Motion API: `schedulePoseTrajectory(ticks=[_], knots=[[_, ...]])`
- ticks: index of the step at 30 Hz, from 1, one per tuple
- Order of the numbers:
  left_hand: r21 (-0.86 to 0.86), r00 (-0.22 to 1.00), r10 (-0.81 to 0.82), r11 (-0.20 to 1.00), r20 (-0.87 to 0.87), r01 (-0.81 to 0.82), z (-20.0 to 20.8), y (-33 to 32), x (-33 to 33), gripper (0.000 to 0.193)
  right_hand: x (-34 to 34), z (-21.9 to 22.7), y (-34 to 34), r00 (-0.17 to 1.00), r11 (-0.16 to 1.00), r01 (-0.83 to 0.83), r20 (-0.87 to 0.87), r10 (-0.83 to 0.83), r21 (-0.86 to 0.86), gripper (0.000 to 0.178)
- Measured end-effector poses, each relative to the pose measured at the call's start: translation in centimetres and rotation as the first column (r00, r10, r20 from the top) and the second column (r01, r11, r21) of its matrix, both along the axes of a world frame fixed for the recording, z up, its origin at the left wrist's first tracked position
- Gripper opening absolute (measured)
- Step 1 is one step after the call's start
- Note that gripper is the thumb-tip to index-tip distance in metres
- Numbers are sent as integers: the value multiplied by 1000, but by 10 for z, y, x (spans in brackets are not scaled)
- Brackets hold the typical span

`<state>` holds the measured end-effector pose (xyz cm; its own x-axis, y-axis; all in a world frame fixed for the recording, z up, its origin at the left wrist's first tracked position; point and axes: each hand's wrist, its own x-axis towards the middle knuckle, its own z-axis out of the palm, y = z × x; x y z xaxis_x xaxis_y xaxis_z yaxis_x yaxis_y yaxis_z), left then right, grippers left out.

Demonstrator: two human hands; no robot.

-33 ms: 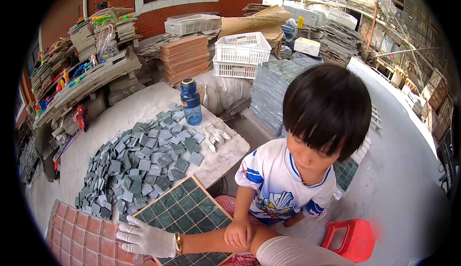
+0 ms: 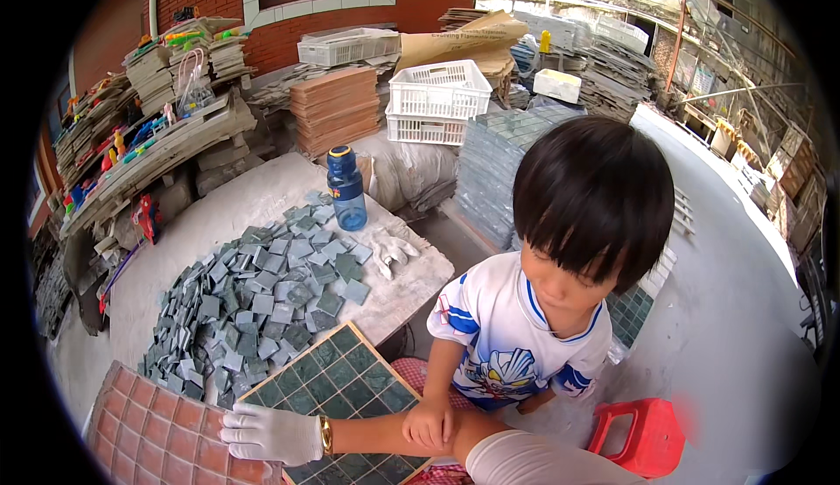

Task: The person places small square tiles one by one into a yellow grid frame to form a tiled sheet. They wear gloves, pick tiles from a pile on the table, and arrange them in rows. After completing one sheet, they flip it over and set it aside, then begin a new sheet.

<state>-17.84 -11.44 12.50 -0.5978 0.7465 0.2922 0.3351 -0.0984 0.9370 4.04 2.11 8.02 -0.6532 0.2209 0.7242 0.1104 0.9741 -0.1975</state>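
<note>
My right hand [image 2: 273, 435], in a white knit glove with a gold bracelet at the wrist, reaches leftward from the lower right. Its fingers lie stretched out and flat over the right edge of a reddish panel [image 2: 149, 424] divided into squares. Beneath my wrist and forearm is a wood-edged board [image 2: 328, 376] of dark green square tiles. Another person stands close on the right, one hand [image 2: 428, 421] resting on my forearm. Loose grey-green tiles [image 2: 254, 297] are heaped on the table beyond the board. My left hand is out of sight.
On the pale table [image 2: 398, 288] stand a blue bottle [image 2: 347, 189] and a white glove [image 2: 389, 251]. White crates [image 2: 437, 91], a stack of reddish slabs [image 2: 334, 110] and wrapped tiles [image 2: 490, 165] lie behind. At lower right is a red stool [image 2: 652, 437]. Toys [image 2: 131, 148] cover a ledge at left.
My right hand has shifted slightly to the right and its fingers have drawn closer together. The reddish panel has moved a little to the right too.
</note>
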Motion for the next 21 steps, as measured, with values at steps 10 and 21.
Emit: schedulePoseTrajectory(ticks=[10,21], knots=[[-23,986,-4,1000,-164,0,-11,-1,-25,41,5,32,-9,964,283,-263,-265,32,-922,31],[-506,964,-216,820,157,267,-85,-39,-17,36,170,-48,-103,877,-282,22,154,-455,-959,36]])
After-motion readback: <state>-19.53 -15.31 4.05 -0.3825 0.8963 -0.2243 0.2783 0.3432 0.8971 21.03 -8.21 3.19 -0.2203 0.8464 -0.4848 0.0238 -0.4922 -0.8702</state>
